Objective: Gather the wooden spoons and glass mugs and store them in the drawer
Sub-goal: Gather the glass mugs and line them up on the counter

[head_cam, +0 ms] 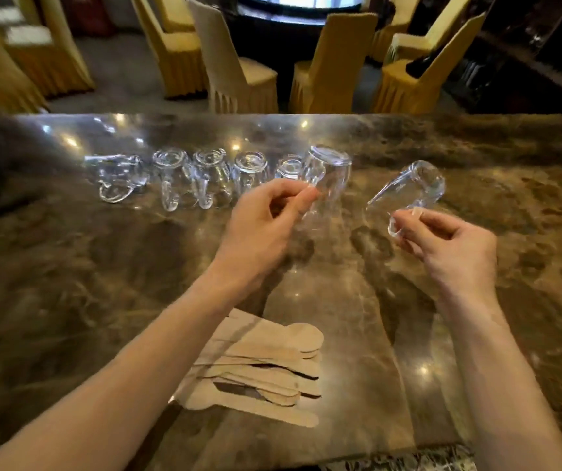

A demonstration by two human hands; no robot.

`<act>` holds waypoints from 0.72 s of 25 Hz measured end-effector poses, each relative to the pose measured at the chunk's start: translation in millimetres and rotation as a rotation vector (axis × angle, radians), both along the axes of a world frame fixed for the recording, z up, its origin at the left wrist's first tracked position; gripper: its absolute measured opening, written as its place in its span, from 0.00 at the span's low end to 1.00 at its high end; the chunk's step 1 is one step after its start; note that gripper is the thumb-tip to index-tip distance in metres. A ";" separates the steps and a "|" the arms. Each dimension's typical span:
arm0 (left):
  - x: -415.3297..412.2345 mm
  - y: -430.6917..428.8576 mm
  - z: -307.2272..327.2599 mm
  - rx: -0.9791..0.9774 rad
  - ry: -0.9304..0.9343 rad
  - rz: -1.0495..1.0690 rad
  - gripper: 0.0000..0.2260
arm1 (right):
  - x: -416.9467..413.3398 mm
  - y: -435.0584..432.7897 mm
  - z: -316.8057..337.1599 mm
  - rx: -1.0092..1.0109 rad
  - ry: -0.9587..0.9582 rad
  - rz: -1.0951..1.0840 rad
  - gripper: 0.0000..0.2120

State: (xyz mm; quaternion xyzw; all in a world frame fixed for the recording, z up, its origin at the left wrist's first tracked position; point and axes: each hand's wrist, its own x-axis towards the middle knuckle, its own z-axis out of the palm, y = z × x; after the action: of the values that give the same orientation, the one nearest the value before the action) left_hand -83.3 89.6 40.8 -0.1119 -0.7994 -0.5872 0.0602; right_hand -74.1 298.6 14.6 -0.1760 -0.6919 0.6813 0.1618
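Note:
My left hand [266, 219] pinches the handle of a clear glass mug [330, 175] and holds it upside down above the marble counter [86, 273]. My right hand [452, 246] grips the handle of a second glass mug [418, 185], tilted with its mouth to the left. Several more glass mugs [184, 178] stand upside down in a row at the left, behind my left hand. A pile of flat wooden spoons [266, 368] lies on the counter near the front edge, between my forearms.
Beyond the counter's far edge stand several chairs in yellow covers [333, 62] around a dark round table. A dark shelf runs along the right wall. No drawer is in view.

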 end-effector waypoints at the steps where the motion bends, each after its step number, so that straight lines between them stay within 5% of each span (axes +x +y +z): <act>1: 6.9 -19.6 2.6 0.011 0.001 0.046 0.07 | -6.4 -9.1 -3.0 0.014 -0.006 0.017 0.14; 10: 47.8 -160.3 -6.4 0.018 0.081 0.449 0.06 | -39.8 -62.4 -21.5 0.145 -0.083 0.049 0.11; 18: 3.8 -194.4 -52.0 0.064 0.053 0.555 0.03 | -45.2 -81.0 -23.9 0.287 -0.074 0.041 0.07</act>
State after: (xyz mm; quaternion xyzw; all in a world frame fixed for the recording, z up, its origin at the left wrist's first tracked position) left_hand -79.5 -104.8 -11.2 0.0980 -0.7788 -0.5699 0.2431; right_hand -119.3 217.6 -9.3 -0.1619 -0.7910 0.5716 0.1460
